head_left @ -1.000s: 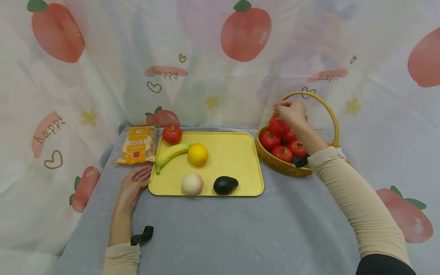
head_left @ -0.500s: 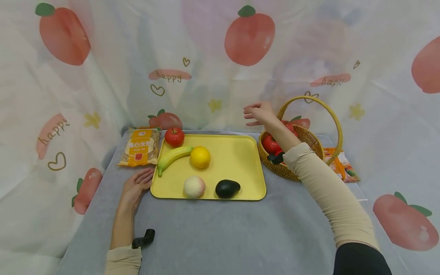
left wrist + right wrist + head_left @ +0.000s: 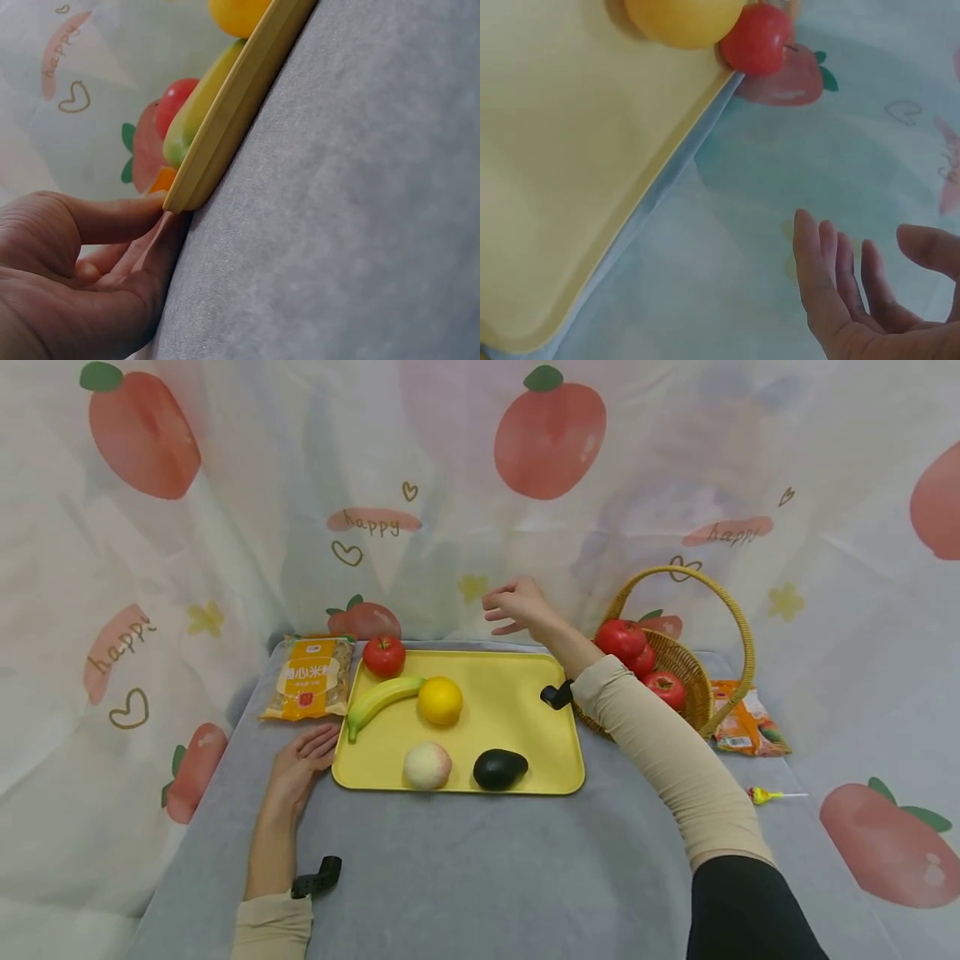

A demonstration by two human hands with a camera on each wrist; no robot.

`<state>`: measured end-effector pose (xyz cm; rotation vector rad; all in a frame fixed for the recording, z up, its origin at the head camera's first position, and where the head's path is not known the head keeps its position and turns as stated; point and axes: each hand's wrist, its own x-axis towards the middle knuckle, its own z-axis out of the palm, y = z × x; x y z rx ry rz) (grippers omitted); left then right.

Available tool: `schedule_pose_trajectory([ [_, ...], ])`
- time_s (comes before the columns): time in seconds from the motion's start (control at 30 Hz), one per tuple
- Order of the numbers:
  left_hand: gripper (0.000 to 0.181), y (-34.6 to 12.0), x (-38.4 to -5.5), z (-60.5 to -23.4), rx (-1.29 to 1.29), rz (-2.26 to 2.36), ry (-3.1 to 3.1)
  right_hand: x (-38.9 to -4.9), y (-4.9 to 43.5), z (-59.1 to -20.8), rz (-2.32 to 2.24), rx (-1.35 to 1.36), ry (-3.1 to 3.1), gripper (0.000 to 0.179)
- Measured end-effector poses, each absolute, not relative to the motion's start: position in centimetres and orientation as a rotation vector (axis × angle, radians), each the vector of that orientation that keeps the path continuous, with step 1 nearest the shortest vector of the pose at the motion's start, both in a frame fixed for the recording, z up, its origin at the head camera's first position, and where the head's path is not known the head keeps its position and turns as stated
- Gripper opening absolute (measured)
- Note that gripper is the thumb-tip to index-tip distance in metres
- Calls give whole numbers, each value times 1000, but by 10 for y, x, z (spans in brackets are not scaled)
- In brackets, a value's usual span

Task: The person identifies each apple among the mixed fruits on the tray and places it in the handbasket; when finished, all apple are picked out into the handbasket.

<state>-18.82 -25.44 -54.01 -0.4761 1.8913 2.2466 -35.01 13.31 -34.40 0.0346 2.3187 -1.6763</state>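
Note:
In the head view my left hand (image 3: 300, 764) lies at the left edge of the yellow tray (image 3: 510, 693). The left wrist view shows the tray rim (image 3: 225, 120) pinched between its digits. My right hand (image 3: 520, 607) hovers above the tray's far edge, fingers apart and loosely bent, with nothing between them. On the tray sit a tomato (image 3: 384, 657) at the back left corner, a banana (image 3: 382, 703), a lemon (image 3: 440, 700), a peach (image 3: 427, 766) and an avocado (image 3: 500, 769). Part of the tray's right side is behind the right forearm.
A wicker basket (image 3: 693, 681) with several tomatoes (image 3: 621, 639) stands right of the tray, partly covered by my right arm. An orange snack packet (image 3: 738, 722) and a lollipop (image 3: 763, 795) lie farther right. Left of the tray lies a yellow food bag (image 3: 310, 677). Printed fabric hangs behind.
My right hand has moved left from above the basket to over the tray's back edge. This uncovers the orange packet and the lollipop. The left hand stays at the tray edge.

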Motion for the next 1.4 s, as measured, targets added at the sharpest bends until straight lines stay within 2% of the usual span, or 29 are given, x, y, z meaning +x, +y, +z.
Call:
schedule_pose_trajectory([
  [0.63, 64, -254, -189, -544, -460, 2288, 1886, -363, 61, -364, -1683, -54, 2157, 42],
  [1.4, 64, -253, -189, -543, -466, 2287, 1916, -381, 24, -399, -1633, -5, 2074, 44],
])
